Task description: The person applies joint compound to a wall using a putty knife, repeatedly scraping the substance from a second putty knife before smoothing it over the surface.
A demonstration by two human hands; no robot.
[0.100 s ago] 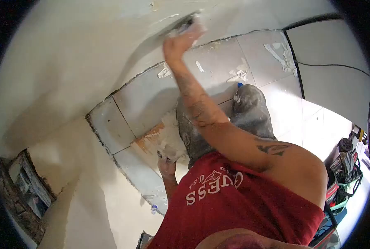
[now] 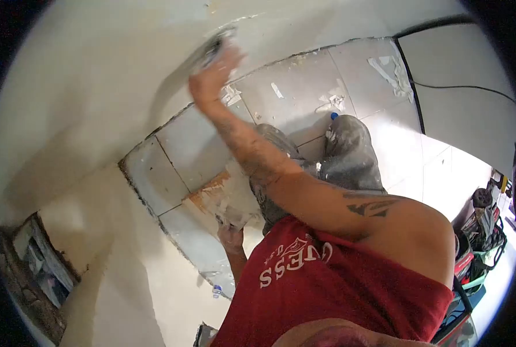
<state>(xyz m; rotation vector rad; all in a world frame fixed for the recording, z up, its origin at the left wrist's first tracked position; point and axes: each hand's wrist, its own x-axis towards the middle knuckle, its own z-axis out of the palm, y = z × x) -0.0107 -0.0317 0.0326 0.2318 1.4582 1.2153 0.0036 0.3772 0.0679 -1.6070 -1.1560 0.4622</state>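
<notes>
My right hand [image 2: 217, 72], smeared by motion, is closed around a plastering trowel [image 2: 213, 51] whose blade lies along the pale wall [image 2: 125, 75]. Wet-looking streaks mark the wall near the blade. Lower down, my left hand [image 2: 230, 234] grips the near edge of a wooden hawk board [image 2: 209, 192]. White plaster covers much of that board, and bare orange-brown wood shows at its far left side. The board is beside my left knee, over the floor tiles.
Large floor tiles [image 2: 292, 87] meet the wall along a rough dark joint. Scraps of white material [image 2: 394, 75] and a blue cap [image 2: 335, 116] lie on them. A bottle [image 2: 217, 291] is near the left wall. An opening [image 2: 44, 257] breaks that wall. Bags and tools [image 2: 480, 231] stand at right.
My right hand and the trowel have swept left and slightly down along the wall. The left hand and the board have hardly moved.
</notes>
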